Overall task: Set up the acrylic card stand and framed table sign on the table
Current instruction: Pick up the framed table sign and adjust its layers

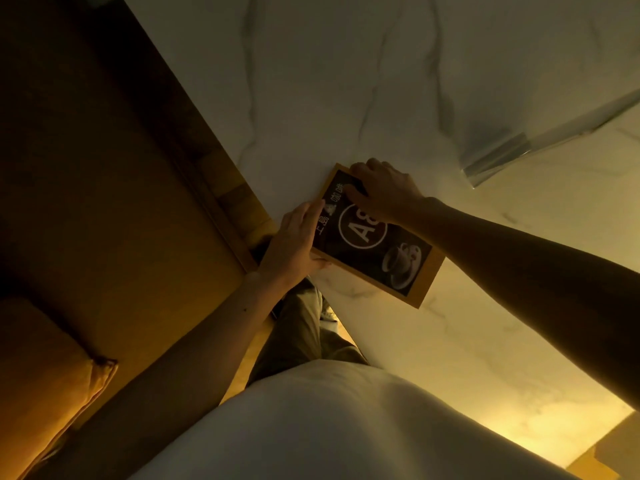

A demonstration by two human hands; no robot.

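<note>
The framed table sign (pixel 405 263) has a yellow wooden frame and a dark card marked "A8" with a coffee cup picture. It lies on the white marble table (pixel 311 98) close to the table's left edge. My left hand (pixel 294 242) grips the sign's near left edge, thumb under it. My right hand (pixel 382 190) rests on the sign's far end, fingers curled over the top edge. The clear acrylic card stand (pixel 512 150) lies on its side at the right of the table, away from both hands.
A brown sofa seat (pixel 86 185) runs along the left of the table, with an orange cushion (pixel 45 375) at the lower left. A yellow box corner (pixel 609 448) shows at the lower right. My white shirt fills the bottom of the view.
</note>
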